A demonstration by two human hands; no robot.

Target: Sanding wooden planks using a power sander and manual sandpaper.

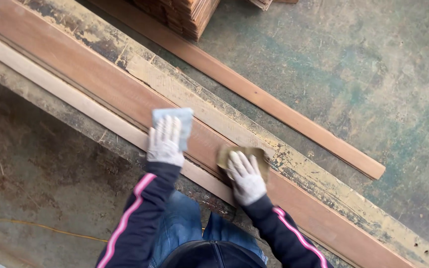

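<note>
Nearest the camera: dark sleeves with pink stripes and blue jeans, the person standing at the near edge of a long, paint-stained workbench (323,166) that runs diagonally from upper left to lower right. Both hands wear white gloves. Left hand (165,141) lies flat, fingers spread and extended, pressing a pale blue cloth (177,121) onto the reddish-brown plank (100,82) — not gripping, just palm-down. Right hand (246,177) also lies flat, fingers slightly spread, on a tan sanding pad (244,155) a little further along the same plank toward the lower right; pad sits on the plank's top face, near mid-length. A paler strip (60,92) lies along the plank's near side, touching it. Judgement on doing this well: keep the pad flat with even palm pressure, stroke along the grain, i.e. along the bench's long axis, and overlap passes; left hand should hold the board from sliding — the cloth follows to clear dust. Watch the plank's edges; tilting the pad would likely round them. Beyond the bench's far edge a second long board (284,111) lies on the green-grey concrete floor (373,64), parallel and apart from the bench. Farthest, at the top edge, a stack of cut boards (184,15).
</note>
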